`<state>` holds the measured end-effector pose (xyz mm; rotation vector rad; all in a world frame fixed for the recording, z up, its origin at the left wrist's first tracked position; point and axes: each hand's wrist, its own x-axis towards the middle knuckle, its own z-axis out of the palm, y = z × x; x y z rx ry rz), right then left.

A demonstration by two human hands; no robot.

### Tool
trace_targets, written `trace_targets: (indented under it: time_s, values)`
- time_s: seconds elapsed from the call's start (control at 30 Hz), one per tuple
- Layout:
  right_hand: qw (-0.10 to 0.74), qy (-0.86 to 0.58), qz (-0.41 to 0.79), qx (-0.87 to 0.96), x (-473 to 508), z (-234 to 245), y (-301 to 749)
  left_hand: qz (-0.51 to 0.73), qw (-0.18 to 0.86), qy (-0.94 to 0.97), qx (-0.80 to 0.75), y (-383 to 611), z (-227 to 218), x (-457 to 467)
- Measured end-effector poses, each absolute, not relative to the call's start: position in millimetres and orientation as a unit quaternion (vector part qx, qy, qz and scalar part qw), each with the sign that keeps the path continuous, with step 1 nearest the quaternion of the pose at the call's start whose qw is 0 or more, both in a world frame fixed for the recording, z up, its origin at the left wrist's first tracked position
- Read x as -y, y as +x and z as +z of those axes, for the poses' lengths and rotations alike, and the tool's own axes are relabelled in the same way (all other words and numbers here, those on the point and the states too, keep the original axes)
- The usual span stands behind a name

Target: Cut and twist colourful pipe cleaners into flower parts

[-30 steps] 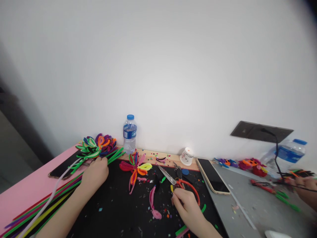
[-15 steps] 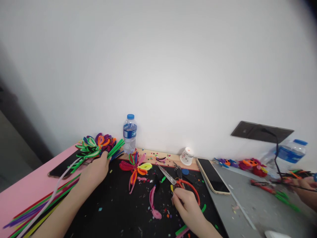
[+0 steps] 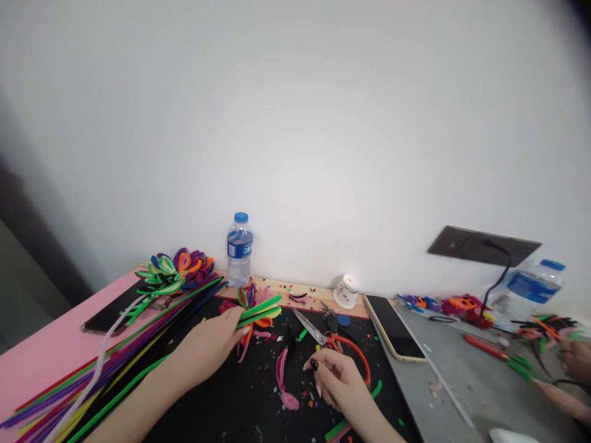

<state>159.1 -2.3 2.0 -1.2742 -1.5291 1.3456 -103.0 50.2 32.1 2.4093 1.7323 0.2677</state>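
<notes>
My left hand (image 3: 207, 347) is closed around a few green pipe cleaners (image 3: 261, 306), whose ends stick out over a multicoloured pipe-cleaner flower (image 3: 249, 323) lying on the black mat (image 3: 221, 400). Their long tails trail back along my forearm. Lifted a little off the mat, my right hand (image 3: 337, 384) has its fingers loosely apart and holds nothing. It hovers just in front of the orange-handled scissors (image 3: 344, 344). A bent pink pipe cleaner (image 3: 281, 381) lies between my hands.
A bundle of long pipe cleaners (image 3: 92, 375) and finished flowers (image 3: 178, 271) lie at the left, over a dark phone (image 3: 108, 314). A water bottle (image 3: 239, 249), paper cup (image 3: 346, 291) and another phone (image 3: 392, 326) stand by the wall. A co-worker's hand (image 3: 577, 360) works at the far right.
My left hand has moved right from the flower bunch to the middle of the mat, bringing green pipe cleaners with it. My right hand has lifted and spread its fingers.
</notes>
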Motion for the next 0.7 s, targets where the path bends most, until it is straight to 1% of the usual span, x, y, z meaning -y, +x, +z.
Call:
trace_targets:
  time_s: [0.1, 0.37, 0.53, 0.7]
  values:
    - [0.356, -0.463, 0.617, 0.528, 3, -2, 155, 0.093, 0.119, 0.832, -0.534, -91, 36, -39]
    - [0.390, -0.341, 0.763, 0.387, 13, -5, 140, 0.018, 0.107, 0.879, -0.464, -60, 30, -17]
    - [0.431, -0.312, 0.791, 0.302, 16, -14, 132, 0.000, 0.115, 0.897, -0.427, -45, 21, -6]
    - [0.469, -0.320, 0.771, 0.288, 17, -23, 128, -0.046, 0.118, 0.913, -0.389, -41, 23, 0]
